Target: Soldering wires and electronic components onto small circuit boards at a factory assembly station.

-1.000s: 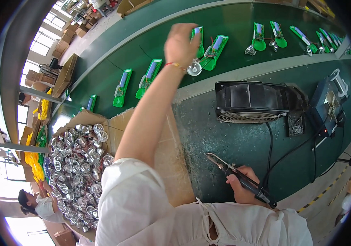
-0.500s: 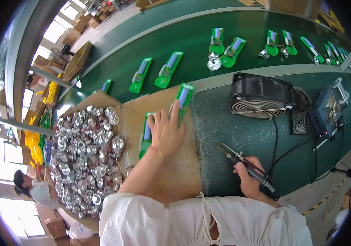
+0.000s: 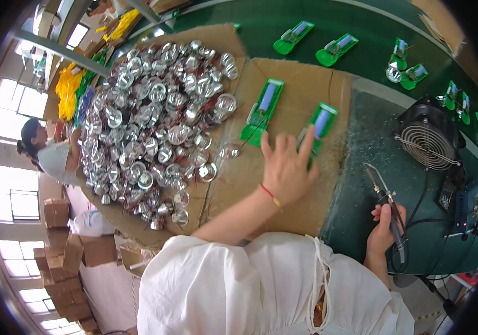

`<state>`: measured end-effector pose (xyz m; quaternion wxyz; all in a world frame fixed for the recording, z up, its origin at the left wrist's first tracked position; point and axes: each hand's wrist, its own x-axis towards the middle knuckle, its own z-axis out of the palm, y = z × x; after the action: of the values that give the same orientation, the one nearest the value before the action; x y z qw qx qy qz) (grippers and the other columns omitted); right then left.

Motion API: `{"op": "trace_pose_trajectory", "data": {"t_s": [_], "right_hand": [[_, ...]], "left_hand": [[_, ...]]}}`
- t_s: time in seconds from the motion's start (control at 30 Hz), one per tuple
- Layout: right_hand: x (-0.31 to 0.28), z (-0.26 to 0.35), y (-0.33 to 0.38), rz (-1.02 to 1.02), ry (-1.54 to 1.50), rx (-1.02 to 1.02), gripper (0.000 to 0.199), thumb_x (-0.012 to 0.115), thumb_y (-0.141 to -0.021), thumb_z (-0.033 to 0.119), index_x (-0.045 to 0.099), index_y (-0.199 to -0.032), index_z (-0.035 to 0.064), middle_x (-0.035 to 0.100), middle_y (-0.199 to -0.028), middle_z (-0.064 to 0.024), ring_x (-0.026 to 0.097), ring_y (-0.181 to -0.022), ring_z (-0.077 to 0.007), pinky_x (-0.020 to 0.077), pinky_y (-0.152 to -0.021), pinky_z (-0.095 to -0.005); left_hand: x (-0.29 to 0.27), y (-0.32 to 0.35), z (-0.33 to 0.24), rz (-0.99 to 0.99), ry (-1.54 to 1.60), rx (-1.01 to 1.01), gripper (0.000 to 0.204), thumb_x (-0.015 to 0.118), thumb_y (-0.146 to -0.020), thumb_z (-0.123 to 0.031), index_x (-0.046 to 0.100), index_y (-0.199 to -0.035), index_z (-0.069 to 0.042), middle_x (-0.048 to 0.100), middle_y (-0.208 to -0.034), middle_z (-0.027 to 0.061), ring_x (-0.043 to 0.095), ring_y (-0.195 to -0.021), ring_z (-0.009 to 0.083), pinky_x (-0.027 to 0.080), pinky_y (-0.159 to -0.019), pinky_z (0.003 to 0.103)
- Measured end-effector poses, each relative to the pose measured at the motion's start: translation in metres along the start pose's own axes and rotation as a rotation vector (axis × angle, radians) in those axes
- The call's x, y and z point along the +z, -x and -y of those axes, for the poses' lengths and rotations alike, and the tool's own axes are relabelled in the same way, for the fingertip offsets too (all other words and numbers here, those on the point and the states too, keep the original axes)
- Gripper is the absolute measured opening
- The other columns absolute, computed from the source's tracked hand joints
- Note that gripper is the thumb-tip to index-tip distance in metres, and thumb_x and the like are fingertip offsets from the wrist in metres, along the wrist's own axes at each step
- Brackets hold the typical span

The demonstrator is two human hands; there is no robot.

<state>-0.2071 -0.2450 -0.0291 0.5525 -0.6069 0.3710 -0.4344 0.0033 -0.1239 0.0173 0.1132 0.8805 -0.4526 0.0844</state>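
Note:
My left hand (image 3: 289, 170) reaches over the cardboard, its index finger and thumb on the lower part of a green plastic casing (image 3: 322, 121) with a lilac cylindrical cell. Its other fingers are spread; the exact grip is partly hidden. A second green casing (image 3: 263, 110) lies just left of it, with a small silver reflector (image 3: 229, 151) on a wire near its lower end. My right hand (image 3: 383, 231) is closed round the handle of a soldering iron (image 3: 393, 220), tip pointing up and left above the green bench.
A heap of silver reflectors (image 3: 149, 128) covers the cardboard (image 3: 250, 206) on the left. Further green casings (image 3: 336, 49) lie along the green belt (image 3: 356, 17). A black fan (image 3: 428, 134) and a blue soldering station (image 3: 469, 206) with cables stand right. Another person (image 3: 49, 148) sits far left.
The view has swung left. My left hand and the green casing have come nearer to me, from the cardboard's far edge onto the cardboard. My right hand still holds the soldering iron.

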Motion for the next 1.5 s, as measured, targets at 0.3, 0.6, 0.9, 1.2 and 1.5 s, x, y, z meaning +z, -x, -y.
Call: {"op": "trace_pose_trajectory", "data": {"t_s": [0.3, 0.6, 0.9, 1.2, 1.5], "right_hand": [[0.003, 0.001, -0.001, 0.024, 0.045, -0.002, 0.020, 0.056, -0.084, 0.014, 0.053, -0.094, -0.0030, 0.060, -0.073, -0.0094, 0.056, -0.059, -0.0113, 0.0425, -0.053, -0.0205], [0.003, 0.013, 0.013, 0.041, 0.016, -0.040, 0.022, 0.058, -0.084, 0.014, 0.052, -0.095, -0.0035, 0.061, -0.073, -0.0107, 0.057, -0.058, -0.0122, 0.0440, -0.052, -0.0202], [0.000, 0.041, 0.029, 0.362, -0.152, -0.142, 0.018, 0.058, -0.080, 0.008, 0.047, -0.090, -0.0024, 0.055, -0.076, -0.0134, 0.055, -0.059, -0.0155, 0.0471, -0.054, -0.0251], [0.014, 0.040, 0.034, 0.468, -0.030, -0.101, 0.018, 0.059, -0.081, 0.009, 0.047, -0.087, -0.0033, 0.054, -0.078, -0.0124, 0.056, -0.061, -0.0129, 0.0473, -0.057, -0.0244], [0.020, 0.038, 0.028, 0.493, 0.074, -0.148, 0.015, 0.060, -0.079, 0.004, 0.049, -0.086, -0.0041, 0.058, -0.074, -0.0129, 0.058, -0.061, -0.0135, 0.0482, -0.057, -0.0248]], "left_hand": [[-0.036, 0.038, 0.082, -0.271, 0.127, -0.254, 0.042, 0.070, -0.066, -0.021, 0.056, -0.103, -0.009, 0.051, -0.096, 0.0104, 0.048, -0.095, 0.0285, 0.036, -0.084, 0.042], [-0.018, 0.055, 0.110, -0.376, 0.046, -0.133, 0.012, 0.066, -0.072, -0.011, 0.065, -0.083, -0.006, 0.064, -0.073, 0.0062, 0.060, -0.072, 0.0214, 0.041, -0.082, 0.037], [-0.031, 0.067, 0.038, -0.046, 0.593, -0.028, 0.017, 0.059, -0.082, -0.008, 0.065, -0.096, -0.002, 0.060, -0.069, 0.0091, 0.056, -0.063, 0.0222, 0.045, -0.064, 0.031], [-0.017, 0.060, 0.011, 0.168, 1.018, -0.570, 0.014, 0.069, -0.074, -0.012, 0.068, -0.085, -0.002, 0.061, -0.071, 0.0076, 0.057, -0.067, 0.0190, 0.045, -0.059, 0.031], [-0.004, 0.067, 0.016, 0.028, 0.891, -0.236, 0.011, 0.069, -0.076, -0.010, 0.067, -0.082, 0.000, 0.058, -0.084, 0.0077, 0.055, -0.066, 0.0146, 0.044, -0.057, 0.025]]}}
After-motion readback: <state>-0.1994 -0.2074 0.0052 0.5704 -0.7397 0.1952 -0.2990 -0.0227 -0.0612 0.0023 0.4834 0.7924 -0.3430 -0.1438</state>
